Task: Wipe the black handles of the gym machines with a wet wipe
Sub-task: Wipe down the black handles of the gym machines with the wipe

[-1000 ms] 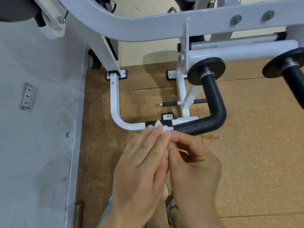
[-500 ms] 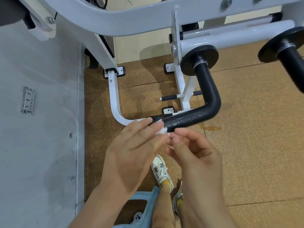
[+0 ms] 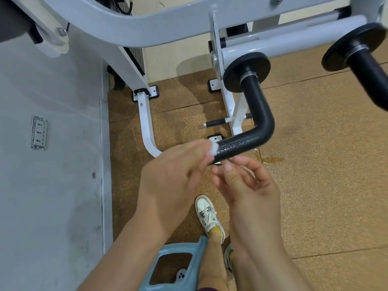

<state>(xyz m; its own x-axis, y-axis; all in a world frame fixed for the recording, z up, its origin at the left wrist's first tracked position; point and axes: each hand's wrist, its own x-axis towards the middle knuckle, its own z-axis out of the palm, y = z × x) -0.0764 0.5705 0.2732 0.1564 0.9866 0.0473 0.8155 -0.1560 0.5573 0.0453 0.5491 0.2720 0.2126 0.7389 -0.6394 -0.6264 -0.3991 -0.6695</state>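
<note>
A black L-shaped handle (image 3: pixel 249 141) hangs from the white gym machine (image 3: pixel 147 24), its free end pointing left. My left hand (image 3: pixel 172 177) pinches a small white wet wipe (image 3: pixel 213 149) against that free end. My right hand (image 3: pixel 249 192) hovers just below the handle with fingers loosely curled and holds nothing. A second black handle (image 3: pixel 369 80) with a round black collar sticks out at the upper right.
A grey wall (image 3: pixel 52 164) with a socket (image 3: pixel 38 132) runs along the left. White frame legs (image 3: pixel 147 127) bolt to the brown cork floor. A light blue plastic carrier (image 3: pixel 168 267) and my white shoe (image 3: pixel 207 217) are below my hands.
My hands have parted; the wipe stays with my left hand, which now presses it on the handle's end. My right hand has let go and dropped slightly.
</note>
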